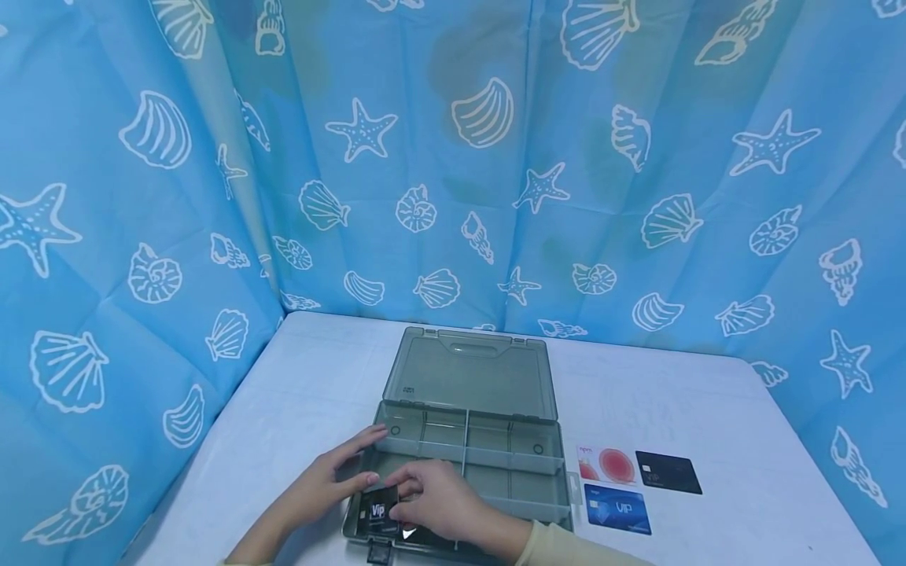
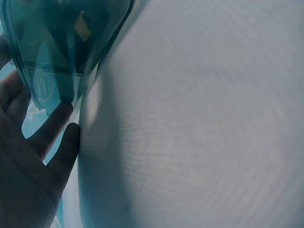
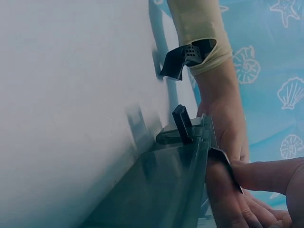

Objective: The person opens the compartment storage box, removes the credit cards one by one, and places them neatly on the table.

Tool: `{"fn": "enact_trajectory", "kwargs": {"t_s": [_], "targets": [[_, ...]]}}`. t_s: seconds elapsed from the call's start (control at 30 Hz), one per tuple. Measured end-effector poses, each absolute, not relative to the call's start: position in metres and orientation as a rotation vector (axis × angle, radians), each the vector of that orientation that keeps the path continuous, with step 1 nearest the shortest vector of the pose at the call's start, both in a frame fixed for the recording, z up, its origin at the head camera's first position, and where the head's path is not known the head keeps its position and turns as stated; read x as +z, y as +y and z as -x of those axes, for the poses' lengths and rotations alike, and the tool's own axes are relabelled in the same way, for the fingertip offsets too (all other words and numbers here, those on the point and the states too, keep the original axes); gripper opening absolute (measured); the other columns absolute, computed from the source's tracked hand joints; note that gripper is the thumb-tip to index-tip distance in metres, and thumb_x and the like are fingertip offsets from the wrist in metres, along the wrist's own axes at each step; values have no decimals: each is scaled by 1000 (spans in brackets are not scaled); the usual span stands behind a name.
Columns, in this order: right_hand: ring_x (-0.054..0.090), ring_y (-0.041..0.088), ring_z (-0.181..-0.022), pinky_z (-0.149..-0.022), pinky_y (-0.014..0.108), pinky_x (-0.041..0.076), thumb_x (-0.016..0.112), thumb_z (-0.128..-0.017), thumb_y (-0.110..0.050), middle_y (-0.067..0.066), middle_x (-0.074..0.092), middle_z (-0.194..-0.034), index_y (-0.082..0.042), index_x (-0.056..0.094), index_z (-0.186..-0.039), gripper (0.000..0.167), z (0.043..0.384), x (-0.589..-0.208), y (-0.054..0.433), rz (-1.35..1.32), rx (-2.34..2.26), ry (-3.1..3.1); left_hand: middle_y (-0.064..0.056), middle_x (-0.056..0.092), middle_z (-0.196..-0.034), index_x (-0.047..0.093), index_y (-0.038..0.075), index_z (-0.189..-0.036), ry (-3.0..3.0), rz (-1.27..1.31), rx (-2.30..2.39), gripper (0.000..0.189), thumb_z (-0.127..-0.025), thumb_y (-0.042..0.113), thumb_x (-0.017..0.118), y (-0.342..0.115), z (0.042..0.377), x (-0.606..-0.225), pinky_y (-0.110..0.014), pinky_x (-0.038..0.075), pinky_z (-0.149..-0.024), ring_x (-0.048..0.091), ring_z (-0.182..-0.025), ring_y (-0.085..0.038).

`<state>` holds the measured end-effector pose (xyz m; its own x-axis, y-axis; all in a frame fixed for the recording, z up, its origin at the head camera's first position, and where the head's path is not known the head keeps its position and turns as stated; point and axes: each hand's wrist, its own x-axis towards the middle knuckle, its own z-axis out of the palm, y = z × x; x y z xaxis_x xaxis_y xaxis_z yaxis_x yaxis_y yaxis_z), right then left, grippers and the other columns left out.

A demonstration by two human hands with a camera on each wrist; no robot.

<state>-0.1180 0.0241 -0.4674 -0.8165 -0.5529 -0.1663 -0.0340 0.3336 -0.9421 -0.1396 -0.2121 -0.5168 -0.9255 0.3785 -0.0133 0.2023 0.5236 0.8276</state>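
Observation:
A grey see-through divided box (image 1: 517, 478) lies on the table, its lid (image 1: 470, 373) swung back behind it. In the box's front left compartment is a black card marked Vip (image 1: 377, 511). My right hand (image 1: 442, 499) pinches its right edge between thumb and fingers; in the right wrist view the dark card (image 3: 229, 166) shows edge-on. Partly under that hand, another dark piece with a white mark (image 1: 409, 533) shows. My left hand (image 1: 322, 483) rests against the box's left side, fingers spread; the left wrist view shows its fingertips (image 2: 61, 111) close to the box wall.
Right of the box lie a pink-and-white card (image 1: 606, 464), a black VIP card (image 1: 668, 472) and a blue VIP card (image 1: 617, 509). A clear latch (image 1: 574, 487) juts from the box's right side, a dark latch (image 1: 379, 552) from its front. Blue shell-print curtains (image 1: 439, 196) surround the white table.

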Motion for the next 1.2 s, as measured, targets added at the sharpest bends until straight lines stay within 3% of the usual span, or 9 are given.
{"fn": "enact_trajectory", "kwargs": {"t_s": [0.13,0.43,0.73,1.2], "targets": [[69,14,-61,-56,27,61,76,-84,7,5,77,-87,-5,74,-108,26,116,-467,25,450,-1568,2061,-4,37,-163,46,21,-154,2578,-495,1355,63,-97,37,70,-212,139,-517,-62,32,-118,31,-150,-37],[64,12,-58,-54,26,61,70,-86,11,7,75,-87,-2,74,-110,28,116,-468,36,446,-1626,1984,-4,37,-163,46,21,-154,2570,-489,1355,64,-97,38,69,-212,139,-516,-61,33,-118,30,-150,-37],[67,15,-63,-56,29,62,69,-89,8,6,75,-89,-5,74,-114,28,117,-467,55,421,-1634,1973,-4,37,-163,46,23,-154,2586,-484,1337,63,-98,39,69,-211,139,-514,-64,29,-118,30,-150,-37],[69,17,-78,-53,24,57,69,-88,4,9,77,-97,-1,71,-117,29,116,-467,85,419,-1644,2019,-2,36,-163,46,25,-154,2593,-446,1322,65,-96,42,69,-210,138,-515,-64,23,-120,28,-151,-36]]}}
